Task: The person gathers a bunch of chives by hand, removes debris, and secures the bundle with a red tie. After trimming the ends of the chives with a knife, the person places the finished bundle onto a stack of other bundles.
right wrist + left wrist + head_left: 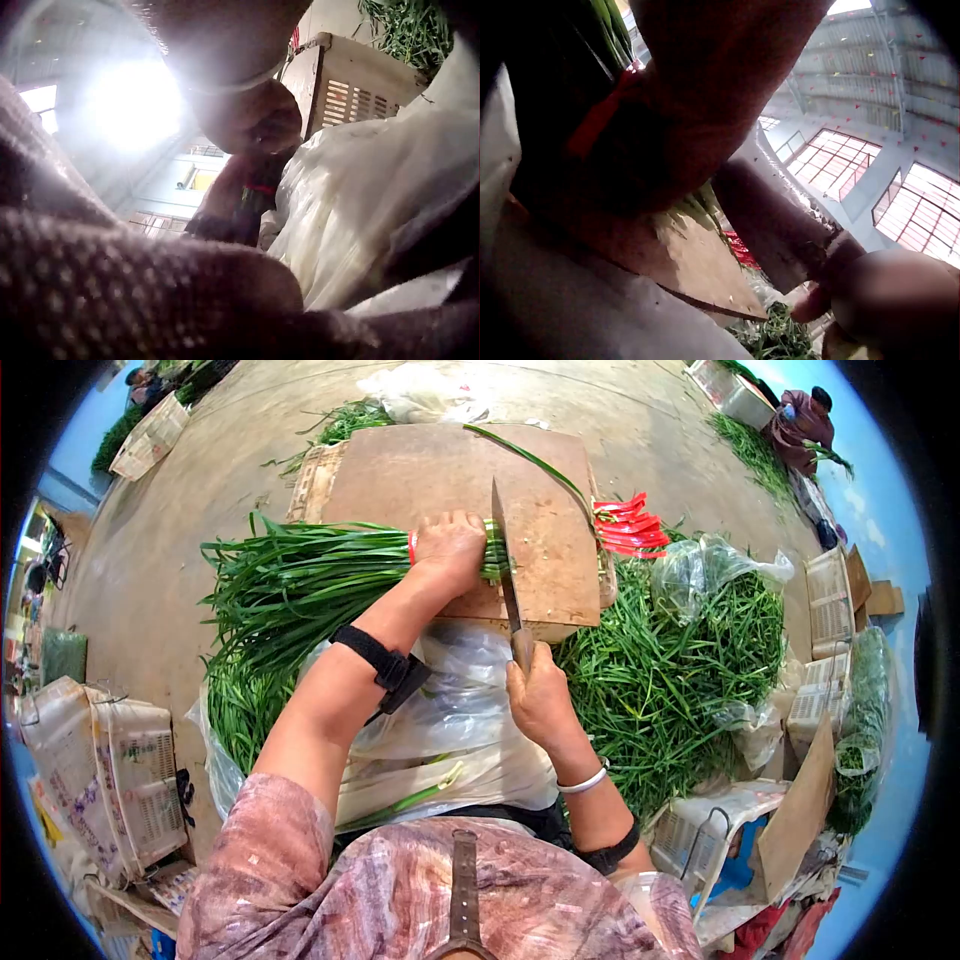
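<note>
A bundle of long green leafy stalks with a red band lies across the left of a wooden board. The left hand grips it near the stalk ends, fingers curled over the top. The right hand holds a large knife by its wooden handle, the blade upright in the head view and close against the stalk ends. In the left wrist view the blade stands beside the stalk ends, with the right hand at its handle. The right wrist view is dark around the hands.
Red strips lie at the board's right edge. A large heap of loose green stalks fills the right side. Clear plastic covers the lap, with a loose stalk on it. Crates stand at the left. Another person sits far right.
</note>
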Motion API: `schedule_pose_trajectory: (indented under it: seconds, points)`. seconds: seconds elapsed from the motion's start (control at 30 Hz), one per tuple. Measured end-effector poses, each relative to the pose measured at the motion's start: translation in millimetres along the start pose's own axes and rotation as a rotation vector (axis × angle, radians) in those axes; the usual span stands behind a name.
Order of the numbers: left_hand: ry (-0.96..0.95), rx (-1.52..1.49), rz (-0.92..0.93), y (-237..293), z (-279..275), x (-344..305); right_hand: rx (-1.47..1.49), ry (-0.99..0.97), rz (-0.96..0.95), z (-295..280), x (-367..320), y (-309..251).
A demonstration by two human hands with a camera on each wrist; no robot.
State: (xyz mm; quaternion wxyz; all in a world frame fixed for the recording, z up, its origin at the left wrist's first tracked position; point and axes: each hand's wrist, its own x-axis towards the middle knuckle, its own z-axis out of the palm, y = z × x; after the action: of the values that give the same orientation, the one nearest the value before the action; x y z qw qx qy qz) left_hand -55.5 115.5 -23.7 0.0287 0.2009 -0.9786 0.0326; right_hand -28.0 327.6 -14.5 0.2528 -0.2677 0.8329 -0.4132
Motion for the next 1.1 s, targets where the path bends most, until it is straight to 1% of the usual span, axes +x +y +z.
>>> schedule_pose_trajectory:
  seconds: [0.1,0.17,0.23,0.27,0.3,0.37,0.4,0.47,0.53,0.6,0.63,0.7,0.73,0.77,0.83,0.87,0.9,0.97,1.0,1.03,1.07,1.1]
  points:
    - [0.019,0.007,0.034,0.3,4.7,1.8,-0.042,0.016,-0.035,1.0,7.0,-0.8]
    - [0.018,0.054,0.023,3.4,2.0,-1.6,-0.042,0.015,-0.050,4.1,17.2,-0.3]
    - [0.001,0.047,0.022,3.6,0.9,-0.7,-0.078,0.032,-0.098,7.8,39.5,1.6]
    - [-0.013,0.036,0.012,3.7,-0.7,0.8,-0.090,0.032,-0.159,8.1,45.7,2.8]
    - [-0.003,0.039,0.021,3.6,-3.0,1.9,-0.088,0.045,-0.161,4.3,45.7,2.8]
    - [0.020,0.078,0.038,2.8,-0.5,-1.1,0.060,0.025,-0.210,0.8,40.2,8.3]
    - [0.012,0.081,0.044,3.1,-3.7,-0.1,0.066,0.026,-0.201,-1.0,37.9,7.7]
    - [-0.052,0.088,0.049,6.2,-6.0,-1.7,0.014,-0.042,-0.082,-5.2,30.0,7.8]
    - [-0.078,0.075,0.043,4.7,1.2,0.8,0.029,-0.078,-0.041,3.3,52.8,8.1]
    - [-0.055,0.072,0.032,2.4,-6.7,8.3,0.039,-0.120,-0.017,4.0,67.8,5.8]
    - [-0.054,0.076,0.023,3.5,-9.5,7.4,0.040,-0.107,-0.027,-0.1,68.2,7.5]
    - [-0.075,0.078,0.019,5.6,-8.3,3.6,0.083,-0.145,-0.104,-1.8,57.6,15.6]
    - [-0.059,0.074,0.028,3.7,-7.5,5.0,0.033,0.123,-0.476,11.7,60.2,28.3]
    - [-0.057,0.062,0.037,4.2,-3.0,3.0,0.039,0.113,-0.460,20.4,62.1,44.5]
    - [-0.079,0.064,0.037,2.0,3.3,6.4,0.153,0.095,-0.317,21.7,66.6,32.9]
    - [-0.075,0.066,0.042,2.7,1.8,7.6,0.101,-0.121,-0.050,16.6,79.4,26.1]
    - [-0.056,0.074,0.047,3.2,-2.0,10.0,0.103,-0.107,-0.064,11.9,85.1,20.3]
    - [-0.118,0.045,0.003,3.1,-4.1,8.4,0.100,-0.219,-0.009,6.1,90.8,10.7]
    - [-0.123,0.041,0.010,6.4,-4.9,5.9,0.107,-0.245,0.090,-6.5,79.1,-5.8]
    - [-0.136,0.040,-0.001,5.8,-7.4,8.1,0.107,-0.242,0.087,0.7,75.4,6.7]
    - [-0.157,0.037,-0.016,4.2,-7.2,8.9,0.072,-0.094,-0.094,14.8,70.0,30.3]
    - [-0.173,0.034,-0.017,4.1,-4.4,8.2,0.037,0.052,-0.264,16.4,62.2,29.6]
